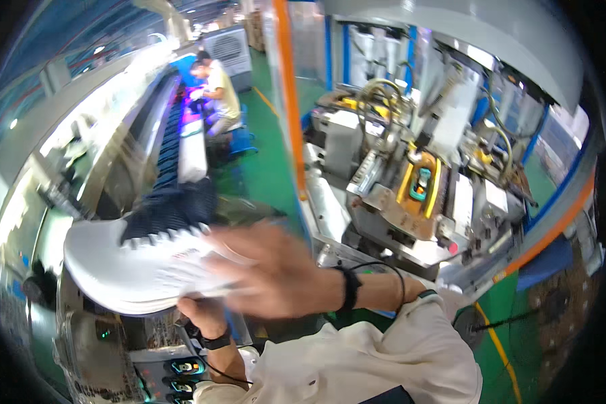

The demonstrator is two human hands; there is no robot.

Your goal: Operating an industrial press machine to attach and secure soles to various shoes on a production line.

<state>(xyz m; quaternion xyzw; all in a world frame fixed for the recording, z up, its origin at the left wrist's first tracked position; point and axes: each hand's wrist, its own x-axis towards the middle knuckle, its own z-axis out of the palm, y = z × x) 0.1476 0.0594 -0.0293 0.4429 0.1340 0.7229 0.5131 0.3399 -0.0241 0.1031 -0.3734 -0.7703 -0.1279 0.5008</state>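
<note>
A white sports shoe (161, 266) with dark blue laces and a dark collar is held up at the left, its toe pointing left. My left hand (205, 315) grips it from below near the heel; most of its fingers are hidden behind the shoe. Over the heel end, on the near side, lies my right hand (269, 273). Its fingers are smeared by motion and reach toward the shoe's side, so I cannot tell whether they grip it. Black bands with thin cords circle both wrists.
To the right stands a machine with a yellow-edged shoe mould (421, 185), hoses and clamps behind an orange frame post (288, 101). A conveyor (194, 155) runs away at the left, where a person in a pale shirt (223, 91) sits. A control panel (175, 377) is low left.
</note>
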